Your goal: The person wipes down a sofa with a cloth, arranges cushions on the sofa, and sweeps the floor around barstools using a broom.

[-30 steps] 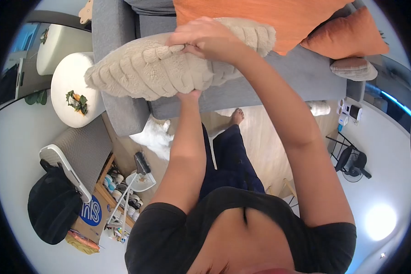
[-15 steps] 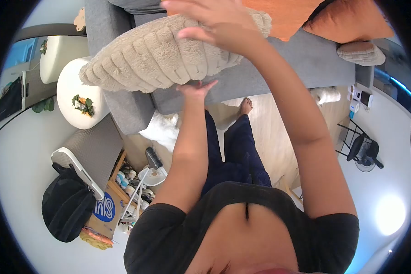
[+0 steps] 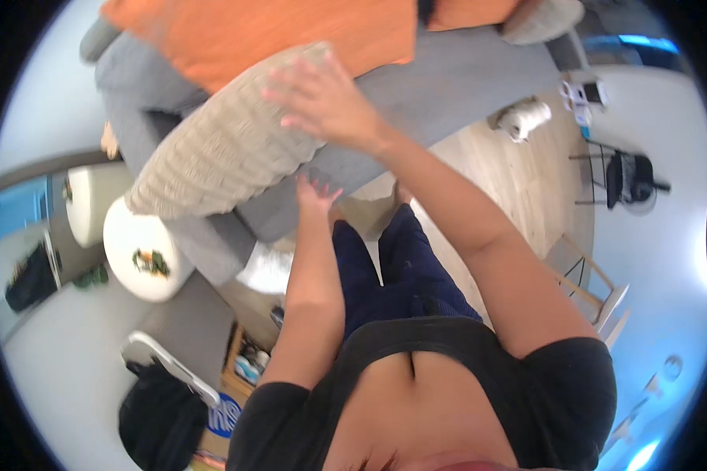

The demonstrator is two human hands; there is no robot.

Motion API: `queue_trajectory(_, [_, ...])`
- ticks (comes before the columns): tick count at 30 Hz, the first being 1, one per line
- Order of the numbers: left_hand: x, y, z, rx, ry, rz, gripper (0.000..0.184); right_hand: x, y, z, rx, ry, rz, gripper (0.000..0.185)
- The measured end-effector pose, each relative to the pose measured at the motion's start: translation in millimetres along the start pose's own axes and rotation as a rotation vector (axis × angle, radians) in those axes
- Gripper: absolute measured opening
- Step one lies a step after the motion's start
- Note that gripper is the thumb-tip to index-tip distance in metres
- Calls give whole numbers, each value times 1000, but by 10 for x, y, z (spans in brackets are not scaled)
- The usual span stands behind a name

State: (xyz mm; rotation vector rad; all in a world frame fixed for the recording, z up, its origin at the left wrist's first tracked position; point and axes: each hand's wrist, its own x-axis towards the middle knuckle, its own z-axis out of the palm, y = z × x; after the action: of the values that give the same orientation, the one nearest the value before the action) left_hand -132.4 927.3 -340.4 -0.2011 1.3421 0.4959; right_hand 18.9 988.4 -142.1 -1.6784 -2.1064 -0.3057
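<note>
A beige ribbed plush cushion [image 3: 220,145] stands tilted on the grey sofa [image 3: 440,82], leaning near an orange cushion [image 3: 291,27]. My right hand [image 3: 318,102] is at the beige cushion's upper right end, fingers spread and palm toward it; it overlaps the cushion, but I cannot tell how firmly it touches. Just below the cushion's lower right edge is my left hand [image 3: 316,192], with its fingers apart and palm turned up. Neither hand's fingers are wrapped round anything.
A round white stool [image 3: 137,263] with a small plant on it stands left of the sofa. Below it are a black bag [image 3: 161,416] and a shoe shelf [image 3: 247,357]. White furry animals lie by the sofa. A black chair [image 3: 628,177] is at right.
The view has turned, so the sofa and stool sit differently. Against the beige cushion, my right hand has come lower, and more of the orange cushion shows behind. Both hands stay spread.
</note>
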Motion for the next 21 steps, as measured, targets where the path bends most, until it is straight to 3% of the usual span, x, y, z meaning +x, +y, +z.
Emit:
queue_trajectory(2, [-107, -50, 17, 330, -185, 21, 51, -345, 11, -216, 228, -3, 61, 36])
queue_trajectory(3, [-260, -74, 95, 369, -224, 33, 51, -524, -1, -329, 328, -97, 159, 33])
queue_trajectory(5, [-579, -129, 295, 862, -324, 230, 33, -855, -4, -587, 438, -267, 384, 26])
queue_trajectory(6, [-637, -171, 383, 888, -350, 256, 33, -1009, -17, -718, 452, -347, 514, 21])
queue_trajectory(8, [-651, -276, 517, 1192, -479, 390, 28, -1292, -40, -961, 487, -145, 561, 14])
queue_trajectory(9, [-715, -330, 588, 1200, -486, 425, 28, -1375, -47, -1112, 480, -113, 546, 14])
queue_trajectory(11, [-863, -515, 701, 1426, -743, 726, 28, -1539, -84, -1372, 489, -202, 637, 20])
queue_trajectory(12, [-982, -626, 776, 1434, -741, 755, 28, -1611, -120, -1456, 489, -177, 623, 20])
queue_trajectory(14, [-1207, -891, 899, 1939, -763, 1104, 32, -1783, -195, -1577, 313, 61, 446, 30])
queue_trajectory(15, [-1371, -1015, 921, 1945, -755, 1123, 32, -1893, -211, -1588, 313, 77, 437, 30])
queue_trajectory(17, [-1712, -1261, 927, 1970, -876, 1687, 37, -2116, -186, -1589, 372, -109, 518, 39])
queue_trajectory(18, [-1856, -1367, 1023, 1974, -869, 1699, 37, -2246, -97, -1589, 372, -99, 512, 39])
queue_trajectory(20, [-2081, -1554, 1088, 2450, -1043, 1324, 41, -2594, -5, -1566, 511, -350, 785, 43])
queue_trajectory(21, [-2139, -1643, 1075, 2462, -1020, 1325, 41, -2825, 60, -1559, 454, -368, 817, 44])
